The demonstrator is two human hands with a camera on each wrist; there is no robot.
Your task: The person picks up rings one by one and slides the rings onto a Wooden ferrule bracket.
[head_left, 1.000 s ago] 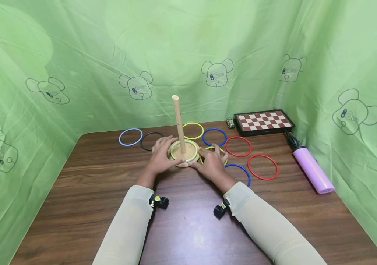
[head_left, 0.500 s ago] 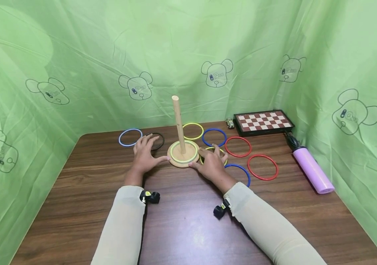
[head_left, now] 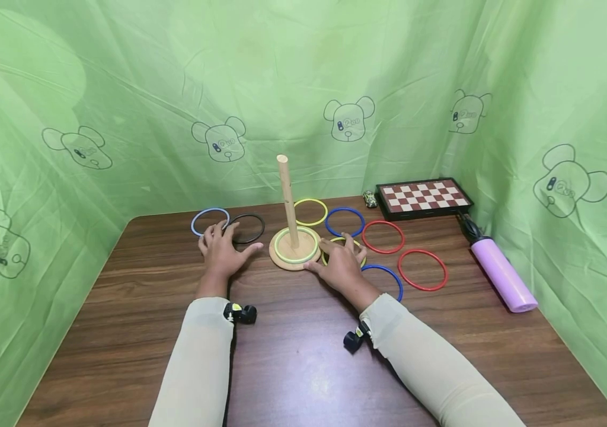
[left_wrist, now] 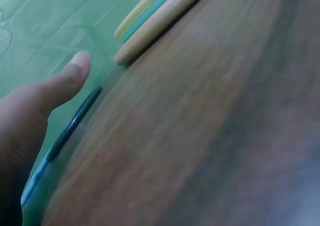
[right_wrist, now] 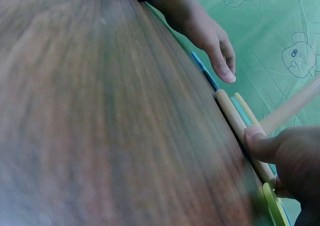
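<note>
A round wooden base with an upright peg, a wooden peg stand (head_left: 288, 196), stands mid-table. A yellow ring (left_wrist: 145, 8) lies over a turquoise ring (left_wrist: 152, 12) around the peg. My right hand (head_left: 342, 265) grips the base's right edge, thumb against the rim (right_wrist: 234, 118), other fingers over another yellow ring (head_left: 326, 260). Left of the stand, my left hand (head_left: 221, 254) spreads with its thumb out and holds nothing. Its fingertips overlap the near side of a light blue ring (head_left: 210, 209) and reach the edge of a black ring (head_left: 262, 224).
Beyond the peg lies a yellow ring (head_left: 326, 209). To the right are blue rings (head_left: 346, 209) (head_left: 401, 287) and red rings (head_left: 383, 222) (head_left: 422, 251). A checkered game board (head_left: 425, 197), a toy car (head_left: 370, 198) and a purple hand pump (head_left: 503, 274) line the right side.
My left hand has let go of the ring and base, moving left to the light blue and black rings. My right hand has stayed at the base.
</note>
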